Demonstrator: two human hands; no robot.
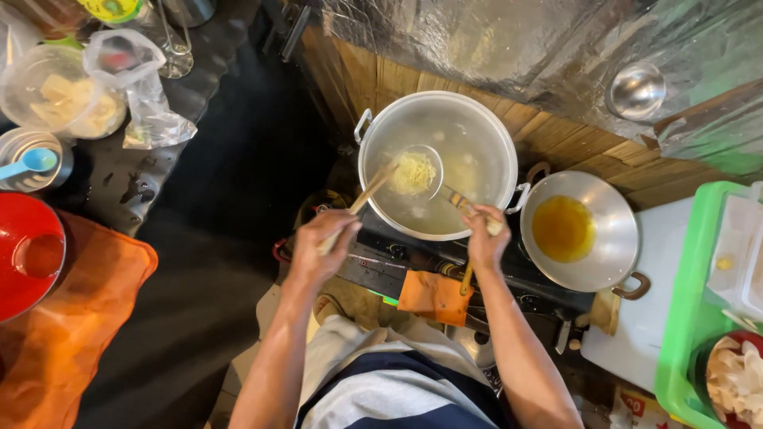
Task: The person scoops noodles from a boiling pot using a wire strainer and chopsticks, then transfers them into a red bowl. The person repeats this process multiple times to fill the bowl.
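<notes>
A large metal pot (493,131) of steaming water stands on a stove in front of me. My right hand (485,238) grips the handle of a metal strainer ladle (413,171) that holds yellow noodles over the water. My left hand (326,242) holds wooden chopsticks (372,191) whose tips touch the noodles in the ladle.
A metal wok (616,226) with orange oil sits right of the pot. An orange cloth (433,295) hangs at the stove front. A green tray (691,318) with food is at far right. At left are a red bowl (28,250), plastic containers and bags.
</notes>
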